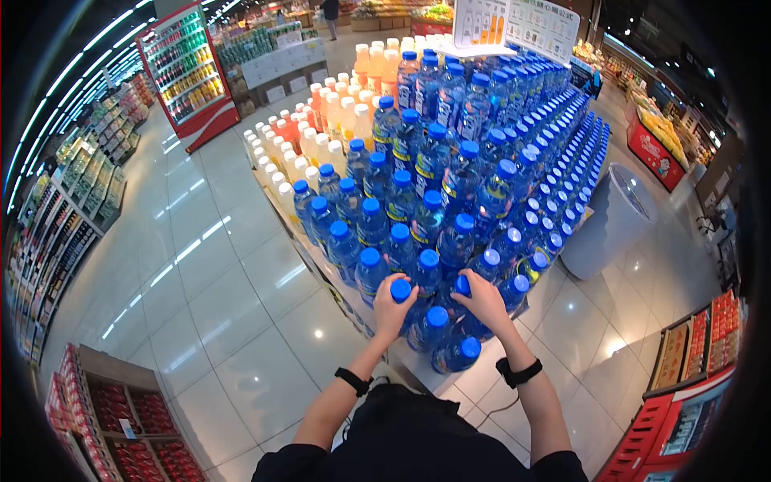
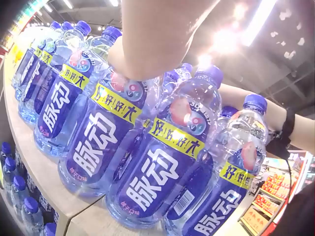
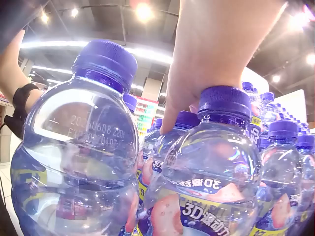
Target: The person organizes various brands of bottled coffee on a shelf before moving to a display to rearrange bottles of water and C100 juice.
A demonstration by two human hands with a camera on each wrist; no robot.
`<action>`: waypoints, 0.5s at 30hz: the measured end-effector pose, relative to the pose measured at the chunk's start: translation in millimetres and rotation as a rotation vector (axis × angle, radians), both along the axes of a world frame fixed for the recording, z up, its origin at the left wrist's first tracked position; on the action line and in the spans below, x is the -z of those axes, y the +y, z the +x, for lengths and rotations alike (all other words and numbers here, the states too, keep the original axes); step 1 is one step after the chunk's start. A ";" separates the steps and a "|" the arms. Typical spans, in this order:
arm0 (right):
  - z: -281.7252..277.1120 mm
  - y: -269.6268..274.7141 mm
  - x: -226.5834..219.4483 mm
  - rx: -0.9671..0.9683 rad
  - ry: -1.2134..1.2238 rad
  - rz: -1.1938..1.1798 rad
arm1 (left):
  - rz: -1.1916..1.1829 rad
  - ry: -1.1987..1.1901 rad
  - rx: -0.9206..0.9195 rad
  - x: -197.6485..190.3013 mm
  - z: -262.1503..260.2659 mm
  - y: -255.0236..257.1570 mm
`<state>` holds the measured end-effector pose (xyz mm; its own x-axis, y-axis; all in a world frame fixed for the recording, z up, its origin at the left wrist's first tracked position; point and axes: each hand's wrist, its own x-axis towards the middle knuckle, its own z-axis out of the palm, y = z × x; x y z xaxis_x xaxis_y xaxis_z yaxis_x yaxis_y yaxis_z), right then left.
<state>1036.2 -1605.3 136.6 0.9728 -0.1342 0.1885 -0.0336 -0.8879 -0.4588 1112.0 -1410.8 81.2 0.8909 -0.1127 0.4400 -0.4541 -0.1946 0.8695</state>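
My left hand [image 1: 388, 312] wraps its fingers and thumb around the blue cap [image 1: 400, 291] of a drink bottle near the front of the display. To its right, my right hand [image 1: 485, 302] pinches the cap [image 1: 462, 284] of another drink bottle from above. Two blue-capped bottles stand closer to me, a rear one [image 1: 436, 318] and a front one [image 1: 468, 348] at the corner. In the left wrist view, bottles with blue labels and yellow bands [image 2: 156, 172] line the ledge, partly hiding the hand. A clear bottle [image 3: 211, 152] covers the right fingertips in the right wrist view.
Rows of blue-capped bottles [image 1: 434, 161] rise behind my hands, beside orange and pale drinks [image 1: 353, 116] at left. A wooden ledge [image 2: 93, 221] edges the stack. A grey bin [image 1: 610, 221] stands right. Red-boxed shelves [image 1: 128, 418] flank the tiled floor [image 1: 233, 321].
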 end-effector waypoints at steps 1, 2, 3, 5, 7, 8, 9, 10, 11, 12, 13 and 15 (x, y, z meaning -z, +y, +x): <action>-0.2 0.8 -1.9 0.002 0.003 0.004 | -0.006 -0.001 0.001 1.3 0.9 0.0; 0.3 1.0 -2.9 0.004 0.004 -0.003 | 0.000 -0.003 0.000 3.4 2.1 0.3; -0.4 2.0 -4.0 0.007 0.010 -0.009 | 0.008 0.002 -0.002 4.1 1.1 1.3; -1.5 3.4 -8.8 0.017 0.045 0.010 | 0.005 0.016 -0.004 6.4 -0.6 1.9; -1.1 3.1 -8.5 0.018 0.049 0.013 | 0.006 0.026 -0.010 4.7 -0.6 1.5; -1.7 2.6 -6.1 0.014 0.035 0.008 | 0.009 0.030 -0.015 4.7 -1.7 1.3; -2.2 1.9 -4.6 0.012 0.023 0.003 | 0.012 0.034 -0.018 5.2 -3.0 1.1; -2.4 1.5 -4.3 0.010 0.023 0.006 | 0.014 0.024 -0.021 7.7 -2.8 0.9; -2.0 0.8 -4.2 0.009 0.023 0.010 | 0.017 0.014 -0.024 11.4 -1.0 0.2; -1.9 0.8 -4.3 0.009 0.023 0.013 | 0.020 0.004 -0.026 12.3 -1.2 0.2; -2.5 1.3 -5.3 0.007 0.014 0.001 | 0.003 0.018 -0.012 13.4 -2.4 0.7; -3.5 2.9 -8.5 0.000 -0.003 -0.024 | -0.031 0.045 0.012 14.7 -4.4 2.4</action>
<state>1032.7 -1602.5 145.2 0.9722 -0.1297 0.1948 -0.0323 -0.8988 -0.4373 1107.6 -1408.3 66.6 0.9086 -0.1103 0.4028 -0.4163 -0.1623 0.8946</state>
